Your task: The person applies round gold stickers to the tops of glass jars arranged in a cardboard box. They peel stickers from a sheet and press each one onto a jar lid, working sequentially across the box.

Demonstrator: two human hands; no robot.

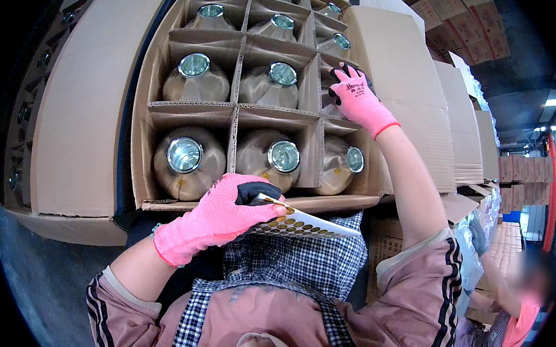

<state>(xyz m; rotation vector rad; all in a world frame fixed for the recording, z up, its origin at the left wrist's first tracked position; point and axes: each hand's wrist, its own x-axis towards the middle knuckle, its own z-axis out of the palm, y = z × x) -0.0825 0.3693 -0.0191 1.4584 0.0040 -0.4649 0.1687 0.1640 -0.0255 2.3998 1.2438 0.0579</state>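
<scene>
My left hand (216, 214), in a pink glove with black fingertips, is closed on a white sheet of round gold stickers (306, 227) at the box's near edge. My right hand (360, 101), gloved alike, reaches into a right-column compartment, its fingers curled round the top of a glass bottle that it mostly hides. The open cardboard box (301, 205) has cardboard dividers (278, 119), with one round clear glass bottle per compartment. In the nearest row are a left bottle (187, 159), a middle bottle (260, 150) and a right bottle (335, 167), with small gold spots low on their sides.
Box flaps spread out as a left flap (84, 94) and a right flap (401, 98). Another box of bottles (23, 122) stands at far left. Stacked cartons (468, 26) rise at the back right. A co-worker (516, 311) is at lower right.
</scene>
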